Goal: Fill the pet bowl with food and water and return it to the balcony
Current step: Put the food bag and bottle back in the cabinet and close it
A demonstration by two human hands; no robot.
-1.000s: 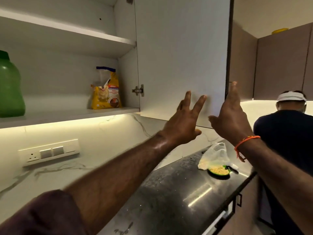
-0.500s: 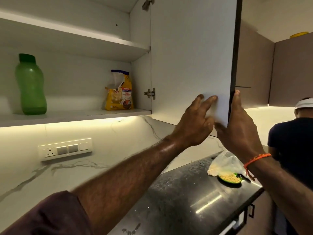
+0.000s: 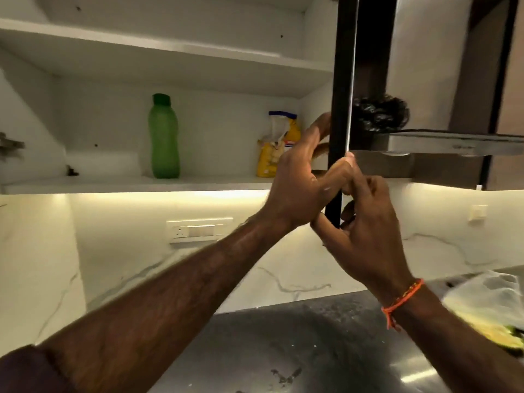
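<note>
the cabinet door (image 3: 341, 109) stands edge-on to the camera, a dark vertical strip with a thin pale line down its right side, and both hands are on its lower end. the left hand (image 3: 300, 182) wraps the door from the left – its fingers (image 3: 321, 126) curl round behind the edge and its thumb lies across the near face, so it grips the door. the right hand (image 3: 365, 222) comes up from the lower right, an orange thread bracelet (image 3: 402, 300) at its wrist, fingers curled in against the door's bottom corner and touching the left thumb; it too seems to hold the door, though the blur there hides how firmly. inside the open cabinet, on the lower shelf (image 3: 141, 184), a green bottle (image 3: 164, 137) stands upright near the middle, and a yellow pet food bag (image 3: 276, 146) stands at the far right end, partly hidden behind the left hand. a socket and switch plate (image 3: 198, 231) sits on the marble backsplash under the shelf light. the pet bowl (image 3: 513, 338) – green-rimmed, blurred, with yellowish food – rests on the dark countertop (image 3: 297, 350) at the right edge of view, a clear plastic bag (image 3: 493, 296) slumped just behind it. right of the door, something black and crinkled (image 3: 380, 112) sits above a chimney hood (image 3: 453, 143).
</note>
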